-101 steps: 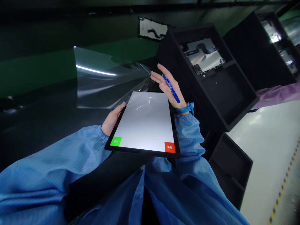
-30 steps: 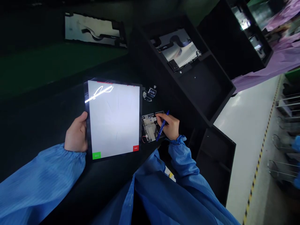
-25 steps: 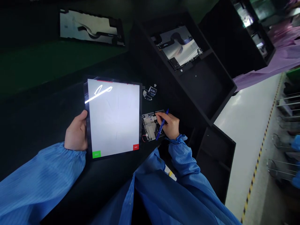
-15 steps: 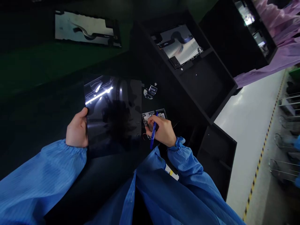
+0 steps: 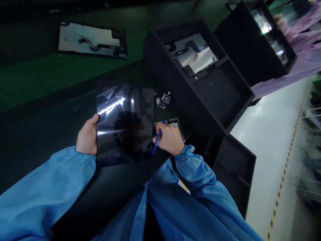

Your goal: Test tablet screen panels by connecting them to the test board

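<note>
Head view: dark panel (image 5: 125, 129), left edge in left grip (image 5: 87, 136).

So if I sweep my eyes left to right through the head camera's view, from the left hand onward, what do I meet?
Left hand → dark screen → right hand, holding a blue pen → lower black tray → striped floor tape.

The screen panel (image 5: 125, 124) looked smooth and glossy, glass-like; the pen (image 5: 156, 141), plastic; the tally counter (image 5: 165, 99), shiny metal. The divided box (image 5: 219, 93) was matt, the bench (image 5: 50, 127) dull, the sleeves (image 5: 55, 180) creased cloth.
</note>
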`<state>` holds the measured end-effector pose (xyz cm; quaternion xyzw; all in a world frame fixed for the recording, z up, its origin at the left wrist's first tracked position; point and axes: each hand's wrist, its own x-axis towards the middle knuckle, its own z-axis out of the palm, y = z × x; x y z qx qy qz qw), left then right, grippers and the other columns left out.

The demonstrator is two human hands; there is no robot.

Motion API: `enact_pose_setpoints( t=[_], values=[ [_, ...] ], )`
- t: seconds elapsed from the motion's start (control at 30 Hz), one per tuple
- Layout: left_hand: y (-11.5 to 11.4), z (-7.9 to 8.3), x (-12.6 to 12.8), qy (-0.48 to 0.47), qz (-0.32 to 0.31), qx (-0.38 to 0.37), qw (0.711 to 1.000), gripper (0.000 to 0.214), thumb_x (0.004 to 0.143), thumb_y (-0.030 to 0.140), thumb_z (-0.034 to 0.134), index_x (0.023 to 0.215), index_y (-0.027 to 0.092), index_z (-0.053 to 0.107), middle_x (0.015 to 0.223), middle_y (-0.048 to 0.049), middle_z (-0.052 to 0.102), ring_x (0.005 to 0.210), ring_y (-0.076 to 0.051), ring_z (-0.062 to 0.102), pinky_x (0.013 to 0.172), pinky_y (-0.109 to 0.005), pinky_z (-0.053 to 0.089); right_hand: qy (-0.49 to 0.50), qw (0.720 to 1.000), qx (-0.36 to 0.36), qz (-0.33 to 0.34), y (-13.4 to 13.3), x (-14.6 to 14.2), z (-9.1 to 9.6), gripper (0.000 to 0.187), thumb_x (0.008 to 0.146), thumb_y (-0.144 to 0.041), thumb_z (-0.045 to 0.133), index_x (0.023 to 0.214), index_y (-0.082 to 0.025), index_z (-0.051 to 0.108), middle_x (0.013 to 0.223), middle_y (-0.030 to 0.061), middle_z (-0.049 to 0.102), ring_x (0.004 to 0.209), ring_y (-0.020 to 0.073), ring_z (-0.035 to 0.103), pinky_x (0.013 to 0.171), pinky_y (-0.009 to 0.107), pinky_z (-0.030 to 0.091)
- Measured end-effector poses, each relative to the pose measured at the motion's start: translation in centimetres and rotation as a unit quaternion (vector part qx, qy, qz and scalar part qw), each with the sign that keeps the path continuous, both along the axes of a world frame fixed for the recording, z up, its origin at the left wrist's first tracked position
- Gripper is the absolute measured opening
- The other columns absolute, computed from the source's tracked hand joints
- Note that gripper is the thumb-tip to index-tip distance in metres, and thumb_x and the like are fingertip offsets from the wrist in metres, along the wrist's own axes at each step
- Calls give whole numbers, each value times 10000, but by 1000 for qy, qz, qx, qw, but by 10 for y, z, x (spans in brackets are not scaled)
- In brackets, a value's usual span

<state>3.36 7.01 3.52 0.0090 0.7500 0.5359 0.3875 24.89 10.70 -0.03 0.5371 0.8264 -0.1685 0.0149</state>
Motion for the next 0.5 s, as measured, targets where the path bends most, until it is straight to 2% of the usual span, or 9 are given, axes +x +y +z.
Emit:
enact_pose_setpoints(
  t=[0.13, 0.3, 0.4, 0.5],
  values=[
    [-3, -9, -2, -25, -1, 36, 999, 205, 904, 48, 505, 777, 158, 624, 1201, -1, 732, 1492, -141, 228, 1208, -247, 192, 36, 999, -29, 26, 5, 7, 3, 88, 713, -223, 638, 782, -213, 584, 660, -2, 634, 615, 174, 580, 605, 275, 321],
    [-6, -28, -11, 6, -12, 63, 998, 67, 856, 123, 620, 807, 146, 659, 1170, 24, 741, 1469, -179, 310, 1208, -255, 202, 70, 995, -59, 49, 12, 12, 6, 101, 686, -182, 656, 737, -212, 573, 622, -34, 588, 587, 145, 537, 606, 245, 332],
    [-7, -29, -13, -3, -13, 71, 997, 54, 834, 108, 624, 844, 142, 664, 1142, 18, 750, 1474, -195, 296, 1185, -257, 283, 68, 995, -53, 43, 13, 10, 5, 86, 697, -179, 645, 732, -211, 574, 613, -36, 574, 579, 142, 526, 601, 244, 330],
    [-7, -22, -11, -14, -16, 65, 998, 98, 833, 97, 609, 897, 135, 673, 1152, 11, 747, 1487, -206, 264, 1166, -262, 333, 62, 997, -35, 34, 11, 9, 2, 80, 698, -193, 639, 727, -214, 568, 588, -39, 545, 564, 145, 519, 590, 247, 327]
  ],
)
